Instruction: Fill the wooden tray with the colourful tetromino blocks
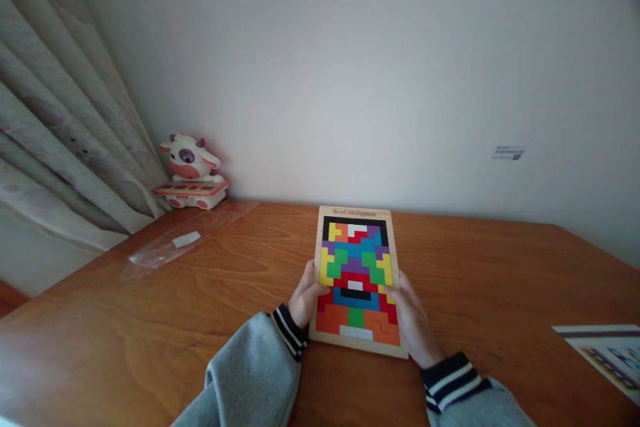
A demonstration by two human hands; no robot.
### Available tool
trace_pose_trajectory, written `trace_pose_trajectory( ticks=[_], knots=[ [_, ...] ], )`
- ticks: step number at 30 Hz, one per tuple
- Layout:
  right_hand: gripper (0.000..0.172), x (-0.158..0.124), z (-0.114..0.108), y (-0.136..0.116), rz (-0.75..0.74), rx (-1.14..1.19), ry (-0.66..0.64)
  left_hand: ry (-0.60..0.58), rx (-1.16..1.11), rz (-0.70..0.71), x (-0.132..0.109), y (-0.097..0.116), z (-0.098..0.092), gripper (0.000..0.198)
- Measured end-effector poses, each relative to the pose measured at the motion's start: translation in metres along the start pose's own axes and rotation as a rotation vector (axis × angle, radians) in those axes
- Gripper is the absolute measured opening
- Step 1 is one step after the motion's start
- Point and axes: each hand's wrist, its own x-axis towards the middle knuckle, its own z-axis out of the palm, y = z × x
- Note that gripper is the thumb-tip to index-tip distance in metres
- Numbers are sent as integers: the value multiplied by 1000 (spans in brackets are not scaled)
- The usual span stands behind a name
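A wooden block puzzle board [355, 267] is held up at a tilt over the table, its face toward me. Colourful flat pieces fill most of its black tray, and black shows along the top and in a strip lower down. My left hand [305, 295] grips the left edge, thumb on the front. On the opposite edge, my right hand [414, 317] holds the board the same way, thumb over the pieces. The other fingers of both hands are mostly hidden behind the board.
The brown wooden table [240, 347] meets a white wall. A cow-shaped toy keyboard [193, 173] stands at the back left by a curtain [65, 100]. Nearby lies a clear plastic bag [160, 253] with a white label. A printed sheet [607, 353] lies at the right.
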Motion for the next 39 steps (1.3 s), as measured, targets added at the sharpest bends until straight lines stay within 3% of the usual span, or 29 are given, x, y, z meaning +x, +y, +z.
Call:
trace_pose_trajectory(
  ticks=[8, 19, 22, 25, 28, 31, 35, 39],
  knots=[
    [47, 3, 3, -1, 5, 4, -19, 1, -34, -1, 4, -8, -3, 48],
    [25, 8, -5, -17, 244, 356, -59, 80, 106, 31, 11, -23, -14, 53],
    [31, 5, -6, -23, 206, 509, -32, 30, 257, 51, 11, -25, -17, 51],
    [42, 0, 2, -26, 149, 592, 0, 33, 481, 174, 8, -24, -17, 44],
    [37, -5, 14, -23, 90, 579, 52, 84, 759, 273, 4, -21, -16, 40],
    [39, -7, 22, -19, 115, 524, 70, 45, 970, 302, 1, -16, -12, 32],
    [49, -6, 20, -19, 108, 487, 99, 49, 1035, 318, -1, -15, -10, 29],
    [59, -4, 14, -21, 5, 392, 156, 218, 899, 346, 5, -16, -16, 26]
  ],
)
